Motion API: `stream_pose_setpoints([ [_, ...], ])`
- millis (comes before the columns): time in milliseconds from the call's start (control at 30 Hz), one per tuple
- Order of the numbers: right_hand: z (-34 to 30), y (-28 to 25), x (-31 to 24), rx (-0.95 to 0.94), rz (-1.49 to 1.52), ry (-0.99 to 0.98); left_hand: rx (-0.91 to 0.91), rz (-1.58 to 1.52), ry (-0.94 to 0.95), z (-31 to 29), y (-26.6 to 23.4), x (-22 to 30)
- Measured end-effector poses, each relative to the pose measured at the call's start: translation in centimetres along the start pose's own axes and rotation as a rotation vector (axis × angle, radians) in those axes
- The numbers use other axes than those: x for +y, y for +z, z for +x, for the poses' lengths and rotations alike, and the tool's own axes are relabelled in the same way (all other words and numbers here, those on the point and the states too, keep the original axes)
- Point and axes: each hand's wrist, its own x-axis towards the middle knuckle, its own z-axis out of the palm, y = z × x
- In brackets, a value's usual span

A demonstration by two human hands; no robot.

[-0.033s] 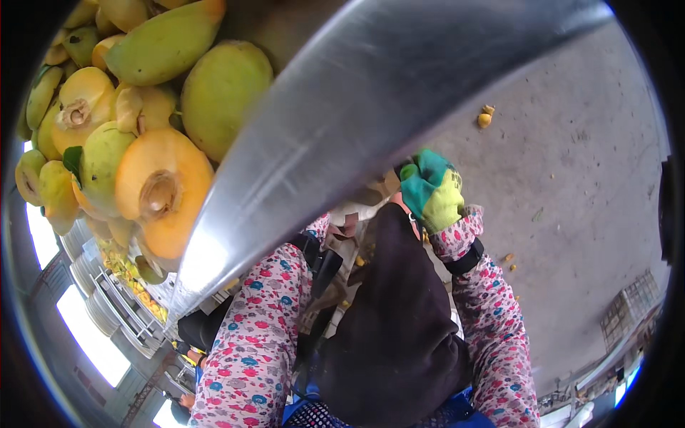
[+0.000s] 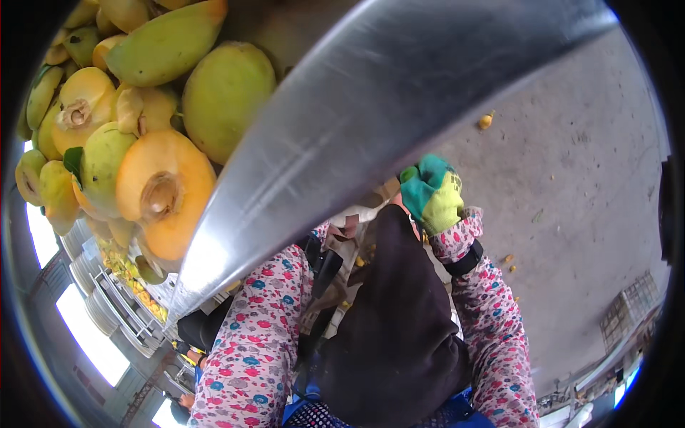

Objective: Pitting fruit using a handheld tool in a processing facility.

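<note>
My right hand (image 2: 432, 194), in a teal and yellow-green glove, is closed, fingers curled in, just below the edge of a large shiny metal sheet or tray rim (image 2: 342, 121). Whatever it grips, if anything, I cannot make out. My left forearm (image 2: 250, 335), in a floral sleeve, reaches up under the metal; that hand is hidden behind it. Close by at upper left lies a heap of yellow-green fruit (image 2: 228, 100), like mangoes. Some are cut open, and one orange half (image 2: 164, 185) shows a brown hollow.
A dark cloth (image 2: 399, 328) covers my lap between the forearms. Small yellow fruit pieces (image 2: 485, 122) lie on the grey concrete floor (image 2: 571, 178). A slatted crate (image 2: 629, 308) stands at far right. At lower left are metal racks (image 2: 118, 307) and part of another person (image 2: 193, 357).
The metal rim and fruit heap have shifted slightly right and down in the picture, covering a little more of the fruit piece on the floor. My right hand has dropped very slightly, still closed.
</note>
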Motion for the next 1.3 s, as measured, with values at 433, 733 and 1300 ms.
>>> stream_pose_setpoints([
  [433,-0.1,1.2,2.0,0.026,0.108,0.062,0.088,0.064,0.063,0.1,-0.3,1.3],
  [733,-2.3,0.9,1.3,-0.121,0.042,0.16,0.17,0.118,0.124,-0.1,0.7,2.7],
  [1300,-10.3,-6.6,-1.9,0.073,-0.062,0.13,0.635,-0.497,0.258,-17.2,-2.6,-3.4],
])
